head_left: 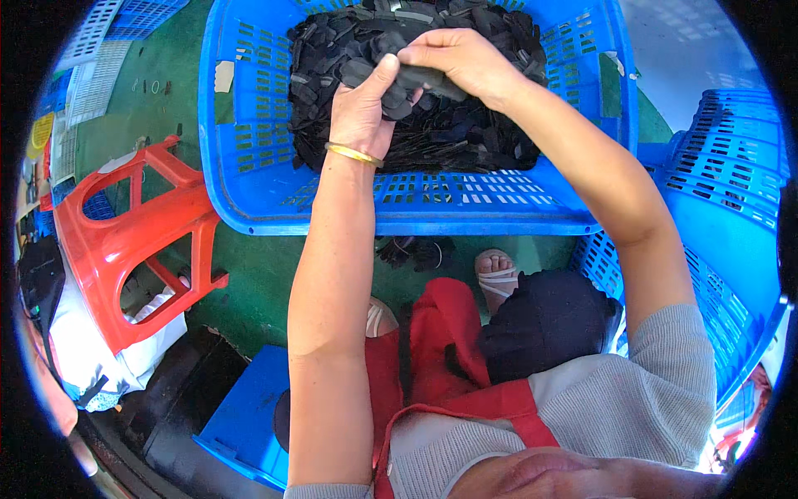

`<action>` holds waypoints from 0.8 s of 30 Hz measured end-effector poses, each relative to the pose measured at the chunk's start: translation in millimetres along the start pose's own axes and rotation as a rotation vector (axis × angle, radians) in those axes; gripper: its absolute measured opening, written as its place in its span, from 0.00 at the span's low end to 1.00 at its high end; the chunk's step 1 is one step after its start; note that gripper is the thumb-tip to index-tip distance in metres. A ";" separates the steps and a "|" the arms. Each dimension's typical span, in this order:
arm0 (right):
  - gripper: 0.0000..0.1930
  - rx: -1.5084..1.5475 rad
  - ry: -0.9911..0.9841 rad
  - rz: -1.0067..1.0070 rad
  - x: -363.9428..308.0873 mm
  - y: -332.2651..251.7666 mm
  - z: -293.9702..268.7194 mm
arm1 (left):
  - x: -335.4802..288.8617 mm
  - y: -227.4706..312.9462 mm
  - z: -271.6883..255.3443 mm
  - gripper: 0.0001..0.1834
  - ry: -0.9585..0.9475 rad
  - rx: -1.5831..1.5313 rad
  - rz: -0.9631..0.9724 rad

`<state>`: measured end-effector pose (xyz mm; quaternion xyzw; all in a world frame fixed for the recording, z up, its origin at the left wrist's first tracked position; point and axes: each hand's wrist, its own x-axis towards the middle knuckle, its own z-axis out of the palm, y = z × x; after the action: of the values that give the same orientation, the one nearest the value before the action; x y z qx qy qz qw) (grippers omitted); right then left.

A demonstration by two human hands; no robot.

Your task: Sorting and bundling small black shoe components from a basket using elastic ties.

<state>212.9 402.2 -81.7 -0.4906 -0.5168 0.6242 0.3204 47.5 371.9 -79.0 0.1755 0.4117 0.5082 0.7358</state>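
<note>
A large blue slotted plastic basket (416, 218) stands in front of me, holding a heap of flat black rounded pieces (465, 137). Above the heap, my left hand (363, 108) is closed around several of these black pieces, its thumb pointing up. My right hand (462, 62) reaches in from the right, thumb and fingers pinched on a black piece beside the left thumb. That piece is blurred and partly hidden by the fingers. What the pieces are I cannot tell.
An overturned red plastic stool (108, 241) lies left of the basket, by a white sack (125, 358). More blue baskets (723, 191) are at the right. Near my feet are a dark bundle (416, 251) and a blue box (253, 416). The floor (249, 274) is green.
</note>
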 end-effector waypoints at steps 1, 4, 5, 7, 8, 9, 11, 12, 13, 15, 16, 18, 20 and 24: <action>0.11 -0.018 0.000 0.017 -3.9 -3.1 5.9 | 0.6 -0.9 -0.7 0.12 -0.046 0.045 0.010; 0.12 -0.107 0.018 0.001 -2.2 1.8 10.9 | 3.6 -1.0 -9.3 0.12 -0.048 0.107 -0.003; 0.12 0.037 -0.077 0.078 -3.2 -0.9 9.0 | 7.6 -1.7 -14.4 0.12 0.007 0.067 0.021; 0.16 0.118 -0.239 0.143 -9.5 -14.2 6.5 | 10.8 -0.5 -20.5 0.11 0.115 0.011 0.068; 0.19 0.062 -0.220 0.129 -9.0 -10.8 6.3 | 11.5 0.2 -23.0 0.09 0.169 0.049 0.100; 0.19 0.014 -0.301 0.156 -4.1 -7.8 0.9 | 10.6 3.0 -26.5 0.09 0.204 -0.005 0.138; 0.19 -0.172 -0.319 0.192 10.1 9.1 -32.3 | 9.7 8.7 -25.1 0.10 0.282 -0.093 0.200; 0.18 -0.298 -0.227 0.208 19.9 25.8 -58.8 | 12.1 9.2 -24.2 0.11 0.322 -0.165 0.210; 0.16 -0.448 -0.060 0.260 25.5 31.7 -70.2 | 12.5 9.3 -24.2 0.11 0.348 -0.192 0.243; 0.13 -0.550 0.137 0.072 53.5 65.5 -98.2 | 11.6 6.5 -16.9 0.11 0.368 -0.223 0.257; 0.11 -0.521 0.183 -0.012 68.5 72.9 -100.0 | 11.6 7.2 -16.2 0.11 0.391 -0.234 0.247; 0.11 -0.542 0.181 -0.073 94.0 68.8 -78.1 | 10.3 6.9 -17.3 0.11 0.418 -0.238 0.239; 0.13 -0.653 0.238 -0.119 119.6 65.5 -51.3 | 9.9 5.0 -19.2 0.10 0.428 -0.195 0.213; 0.14 -1.010 0.228 -0.030 119.6 78.6 -26.3 | 8.7 0.7 -17.7 0.11 0.455 -0.178 0.197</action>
<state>208.7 498.9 -190.3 -0.6415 -0.7224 0.2349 0.1067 34.4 377.1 -92.8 0.0305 0.5012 0.6378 0.5840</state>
